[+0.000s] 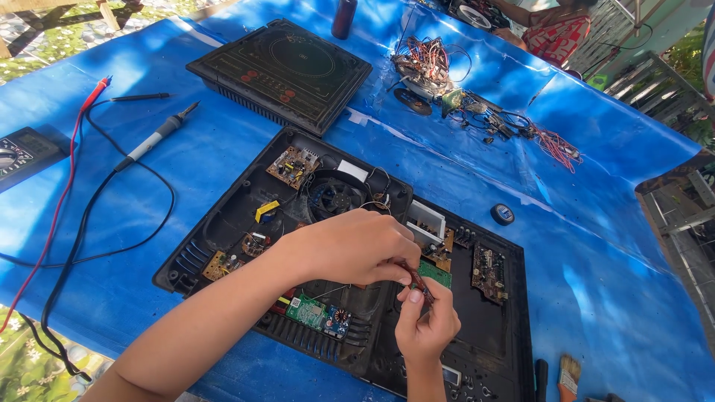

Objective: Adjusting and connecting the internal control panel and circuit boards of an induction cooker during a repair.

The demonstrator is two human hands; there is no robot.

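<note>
Over an opened black appliance casing (pixel 223 223) on a blue-covered table (pixel 596 246), the left hand (pixel 354 249) and right hand (pixel 426 324) together pinch a small reddish-brown component (pixel 415 280). It looks light, thin and fragile, best held gently by its edges.

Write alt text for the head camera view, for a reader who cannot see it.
Two bare hands, left hand and right hand, pinch a small reddish-brown part between their fingertips over an opened black appliance base full of circuit boards and a fan. It lies on a blue tarp beside a soldering iron, a multimeter and a closed induction cooktop.
</note>
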